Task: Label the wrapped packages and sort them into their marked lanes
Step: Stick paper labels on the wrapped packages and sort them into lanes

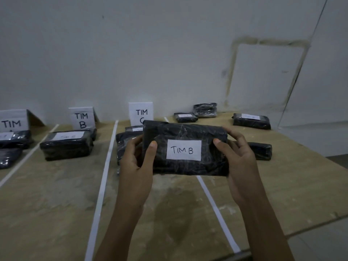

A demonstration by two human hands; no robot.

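Left hand [136,162] and right hand [239,159] closing on the two short ends of a black wrapped package [185,147], thumbs pressing on its top face, fingers curling beneath. Holding it up off the tabletop [56,204], above the lane marked by the TIM C sign [140,113], its white label [184,149] reading TIM B and facing upward.

Judging the labelling of this package as done; sorting it still pending, the matching lane lying to the left, past the white tape line [105,172], under the TIM B sign [82,118].

Already sitting in that lane: a labelled package [66,146], with another seemingly behind it. Further left, under a partly cut-off TIM sign [12,121], more packages [16,138]. Resting in the C lane, mostly hidden behind the held one, at least two packages [128,140].

Waiting at the right side of the tabletop, outside the marked lanes: four packages, three at the back [251,120] and one [261,150] just behind the right hand. Two of them showing white labels, writing too blurred to read; the others showing none. Roughly half the job looking finished.
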